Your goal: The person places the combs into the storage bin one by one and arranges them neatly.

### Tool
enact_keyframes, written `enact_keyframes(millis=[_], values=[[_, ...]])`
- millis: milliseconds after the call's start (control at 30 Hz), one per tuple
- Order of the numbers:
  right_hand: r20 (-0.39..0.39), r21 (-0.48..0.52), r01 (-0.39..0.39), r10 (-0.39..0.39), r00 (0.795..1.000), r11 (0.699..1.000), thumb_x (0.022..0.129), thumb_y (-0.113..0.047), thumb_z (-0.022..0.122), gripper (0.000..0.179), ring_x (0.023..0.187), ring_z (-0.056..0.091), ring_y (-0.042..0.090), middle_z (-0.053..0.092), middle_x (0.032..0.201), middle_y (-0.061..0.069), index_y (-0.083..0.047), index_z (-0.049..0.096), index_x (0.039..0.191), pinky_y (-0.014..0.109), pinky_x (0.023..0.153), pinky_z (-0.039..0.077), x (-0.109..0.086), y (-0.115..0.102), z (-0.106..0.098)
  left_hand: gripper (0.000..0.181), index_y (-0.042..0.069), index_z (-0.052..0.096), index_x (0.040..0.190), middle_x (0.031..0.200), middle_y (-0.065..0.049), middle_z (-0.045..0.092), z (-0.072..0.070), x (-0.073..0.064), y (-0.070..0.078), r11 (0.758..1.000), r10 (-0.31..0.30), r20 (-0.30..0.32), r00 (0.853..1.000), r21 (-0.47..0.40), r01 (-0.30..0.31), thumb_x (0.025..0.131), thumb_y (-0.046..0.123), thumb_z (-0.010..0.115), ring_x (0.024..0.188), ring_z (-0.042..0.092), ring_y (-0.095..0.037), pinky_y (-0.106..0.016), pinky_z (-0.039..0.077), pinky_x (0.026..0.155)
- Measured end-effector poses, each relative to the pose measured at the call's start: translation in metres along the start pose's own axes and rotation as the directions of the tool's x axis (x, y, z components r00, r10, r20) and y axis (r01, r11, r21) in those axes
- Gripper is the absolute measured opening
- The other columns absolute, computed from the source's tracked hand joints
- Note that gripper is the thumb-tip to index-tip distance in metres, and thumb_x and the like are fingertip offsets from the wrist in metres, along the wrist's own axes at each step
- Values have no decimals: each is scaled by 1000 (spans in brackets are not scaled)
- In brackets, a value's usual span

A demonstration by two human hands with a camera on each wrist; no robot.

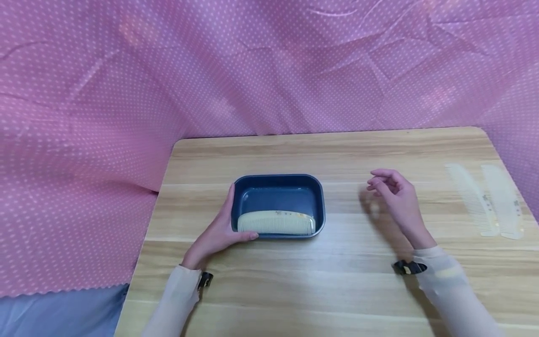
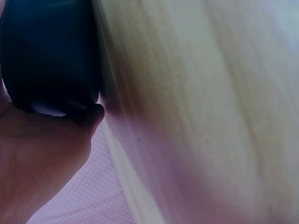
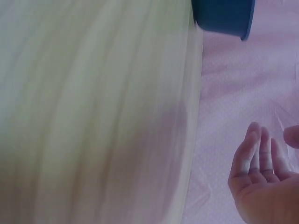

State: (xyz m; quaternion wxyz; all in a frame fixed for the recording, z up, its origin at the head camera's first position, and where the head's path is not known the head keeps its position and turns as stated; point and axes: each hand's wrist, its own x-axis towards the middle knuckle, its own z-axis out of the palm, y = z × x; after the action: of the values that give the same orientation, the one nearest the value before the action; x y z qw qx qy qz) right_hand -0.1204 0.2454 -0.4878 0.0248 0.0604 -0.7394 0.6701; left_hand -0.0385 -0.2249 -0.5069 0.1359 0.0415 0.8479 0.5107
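A dark blue rectangular tray (image 1: 273,197) stands on the table, left of the middle. One cream comb (image 1: 278,223) lies inside along its near wall, teeth toward the front. My left hand (image 1: 216,232) grips the tray's left end, its thumb over the near corner and fingers along the left side. In the left wrist view that hand (image 2: 44,154) spans the end of the tray (image 2: 51,51). My right hand (image 1: 397,199) is held over the table to the right of the tray, fingers loosely bent and holding nothing. Apart from the tray (image 3: 224,16), the same hand (image 3: 261,182) shows in the right wrist view.
Two pale translucent combs, a left one (image 1: 471,199) and a right one (image 1: 502,201), lie side by side near the right edge of the wooden table (image 1: 294,285). Pink dotted cloth (image 1: 269,70) hangs behind the table and down its left side.
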Motion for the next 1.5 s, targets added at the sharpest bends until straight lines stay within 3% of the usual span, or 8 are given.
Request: enact_keyframes(millis=[233, 400, 733, 933, 1167, 1267, 1367, 1500], values=[[-95, 63, -27, 32, 995, 998, 108, -2, 66, 22, 94, 73, 11, 76, 103, 4, 5, 70, 129, 18, 80, 58, -1, 4, -30, 146, 39, -18, 172, 181, 7, -4, 0, -1, 10, 999, -4, 12, 1000, -33, 4, 84, 23, 98, 165, 1, -20, -63, 8, 129], [-136, -72, -114, 103, 985, 991, 109, -5, 63, 22, 83, 68, 6, 74, 97, -6, -9, 74, 127, 13, 72, 56, 0, 4, -55, 145, 33, -17, 173, 182, 3, -3, -2, -3, 19, 998, -21, 25, 999, -50, 23, 85, 20, 97, 165, 1, -22, -63, 8, 129], [-139, 55, -181, 187, 973, 982, 108, -1, 61, 23, 84, 71, 1, 77, 97, -11, -15, 72, 122, 12, 72, 56, -5, -3, -100, 145, 52, -17, 168, 180, 16, -3, 1, 1, -1, 1000, 2, 3, 1000, -10, -2, 83, 36, 99, 164, 3, -16, -63, 11, 129], [-153, -76, -232, 218, 964, 970, 107, -4, 63, 27, 80, 70, -3, 74, 94, -19, -27, 70, 118, 12, 69, 56, -7, -6, -122, 143, 56, -17, 167, 180, 16, -3, 1, -1, -2, 1000, 4, -3, 1000, 3, -4, 82, 42, 98, 165, 3, -17, -64, 12, 128], [-144, -320, -308, 276, 950, 896, 109, -19, 67, 25, 78, 63, -6, 65, 91, -28, -42, 60, 114, 10, 67, 49, -9, -6, -146, 144, 35, -17, 173, 182, 3, -4, -1, -2, 12, 1000, -22, 20, 1000, -21, 23, 85, 23, 96, 165, 1, -23, -64, 9, 129], [-184, -386, -342, 292, 939, 857, 108, -25, 67, 19, 83, 56, -8, 59, 92, -31, -40, 58, 117, 10, 67, 45, -9, -6, -154, 145, 42, -18, 171, 181, 8, -5, 0, 2, -1, 1000, -15, 13, 1000, -14, 16, 85, 27, 98, 165, 1, -20, -64, 9, 129], [-216, -468, -383, 318, 923, 796, 109, -31, 63, 37, 83, 49, -11, 56, 97, -25, -12, 61, 141, 10, 67, 44, -8, -9, -161, 145, 47, -18, 170, 180, 12, -5, 0, 1, -2, 1000, -2, 10, 1000, -17, 2, 84, 31, 98, 165, 1, -17, -64, 10, 129], [-205, -579, -412, 364, 909, 703, 111, -35, 56, 79, 86, 56, -1, 61, 121, 17, 21, 29, 159, 13, 66, 43, -7, -13, -168, 144, 53, -17, 168, 179, 16, -5, 1, -1, -1, 1000, 6, 4, 1000, -5, -6, 83, 38, 98, 164, 1, -15, -63, 11, 129]])
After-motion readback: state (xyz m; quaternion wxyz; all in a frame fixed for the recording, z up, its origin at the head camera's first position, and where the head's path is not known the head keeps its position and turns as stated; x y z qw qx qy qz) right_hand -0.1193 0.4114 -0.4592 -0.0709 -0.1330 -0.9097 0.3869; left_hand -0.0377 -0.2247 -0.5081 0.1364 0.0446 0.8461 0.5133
